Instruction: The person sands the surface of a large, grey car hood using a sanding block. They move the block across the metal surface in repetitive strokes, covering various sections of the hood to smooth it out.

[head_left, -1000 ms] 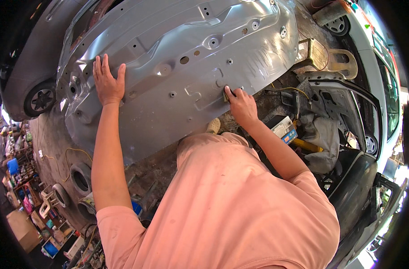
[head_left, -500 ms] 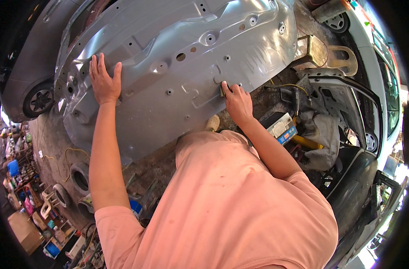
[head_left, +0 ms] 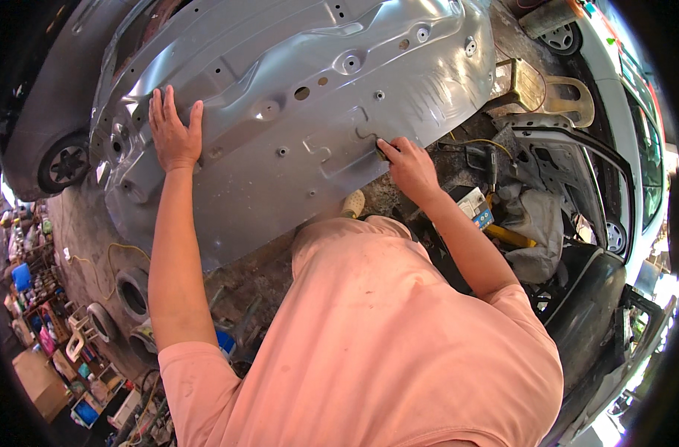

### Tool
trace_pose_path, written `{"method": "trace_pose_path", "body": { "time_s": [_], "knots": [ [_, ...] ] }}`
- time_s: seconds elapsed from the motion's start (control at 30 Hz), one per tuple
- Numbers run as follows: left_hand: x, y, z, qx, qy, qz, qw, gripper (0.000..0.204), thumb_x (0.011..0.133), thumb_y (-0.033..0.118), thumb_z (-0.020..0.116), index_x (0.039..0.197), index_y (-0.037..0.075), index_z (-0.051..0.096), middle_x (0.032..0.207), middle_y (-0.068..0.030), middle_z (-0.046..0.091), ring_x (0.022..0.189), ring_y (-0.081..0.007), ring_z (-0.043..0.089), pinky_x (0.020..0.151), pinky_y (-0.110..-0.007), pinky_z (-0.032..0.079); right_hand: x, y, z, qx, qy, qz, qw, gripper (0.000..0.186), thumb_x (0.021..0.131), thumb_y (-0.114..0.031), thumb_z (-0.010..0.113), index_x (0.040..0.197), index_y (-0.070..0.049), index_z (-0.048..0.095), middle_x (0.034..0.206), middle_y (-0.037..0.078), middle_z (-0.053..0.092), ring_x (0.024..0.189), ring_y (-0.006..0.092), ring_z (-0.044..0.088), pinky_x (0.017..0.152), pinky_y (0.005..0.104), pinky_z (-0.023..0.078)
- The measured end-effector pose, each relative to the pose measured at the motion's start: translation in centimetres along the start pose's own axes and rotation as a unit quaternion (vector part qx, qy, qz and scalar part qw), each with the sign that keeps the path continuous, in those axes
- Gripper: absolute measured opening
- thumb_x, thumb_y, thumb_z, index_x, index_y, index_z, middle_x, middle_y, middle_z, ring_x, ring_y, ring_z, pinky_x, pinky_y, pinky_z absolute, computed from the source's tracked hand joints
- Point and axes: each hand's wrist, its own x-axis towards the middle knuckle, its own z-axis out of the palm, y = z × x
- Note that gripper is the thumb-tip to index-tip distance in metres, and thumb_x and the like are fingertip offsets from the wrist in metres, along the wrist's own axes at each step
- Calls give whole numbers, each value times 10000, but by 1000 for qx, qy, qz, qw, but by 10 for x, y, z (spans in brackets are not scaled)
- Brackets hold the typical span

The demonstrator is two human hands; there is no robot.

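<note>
A large grey sheet-metal car panel point(head_left: 242, 190), with punched holes, raised ridges and stamped recesses, spreads out in front of me. My left hand point(head_left: 177, 135) lies flat on its left part, fingers stretched and thumb apart. Near the panel's right-hand edge, my right hand point(head_left: 410, 165) is closed, its fingers pressing a small dark olive pad point(head_left: 382, 154) against the metal. Most of that pad is hidden under the fingers, so its exact kind does not show. A curved stamped groove lies just beyond these fingertips.
To the right are a box-shaped battery point(head_left: 475, 208), a grey cloth point(head_left: 537, 231), a detached car door point(head_left: 570, 156) and a plastic stool point(head_left: 570, 100). A dark car point(head_left: 37, 104) stands at the left. Tyres point(head_left: 133, 294) and crowded shelves fill the lower left.
My right hand has slid a little to the right and toward me, with the pad under its fingers. The left hand stays in place on the panel.
</note>
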Motion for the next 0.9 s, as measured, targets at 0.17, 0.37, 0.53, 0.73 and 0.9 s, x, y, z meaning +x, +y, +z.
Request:
{"method": "trace_pose_path", "body": {
  "time_s": [0.17,0.37,0.53,0.73,0.9],
  "knots": [
    [2,2,-1,6,-1,0,1000,751,1040,572,559,1619,131,373,1686,-174,324,1564,-376,285,1282,-510,261,-2,0,9,-1,-37,-17,999,462,883,-89,622,1338,-138,686,1126,96,634,1046,318,660,875,466,537],
    [2,-4,5,9,17,5,1000,767,1010,602,583,1614,172,388,1680,-170,336,1547,-372,318,1274,-491,295,5,-68,30,23,-71,-138,988,437,894,-119,619,1323,-149,700,1062,78,644,1008,289,681,842,452,542],
    [0,-5,4,7,16,8,1000,759,1025,595,561,1612,146,388,1679,-177,335,1557,-374,301,1281,-502,274,13,-26,2,-29,-131,-112,985,430,880,-130,646,1302,-174,712,1050,61,646,1034,268,671,853,430,522],
    [2,-1,2,3,12,2,1000,758,1016,579,589,1605,141,399,1670,-185,348,1547,-383,316,1271,-496,294,9,-12,2,-60,-72,-173,980,473,882,-151,648,1353,-177,679,1045,59,640,1030,262,668,849,416,510],
    [4,1,0,4,20,9,1000,759,1006,566,614,1600,143,405,1661,-192,361,1532,-397,337,1263,-493,311,2,-74,35,-24,-90,-172,981,501,899,-197,630,1397,-152,648,1056,55,639,1025,250,667,833,412,520]
  ]
}}
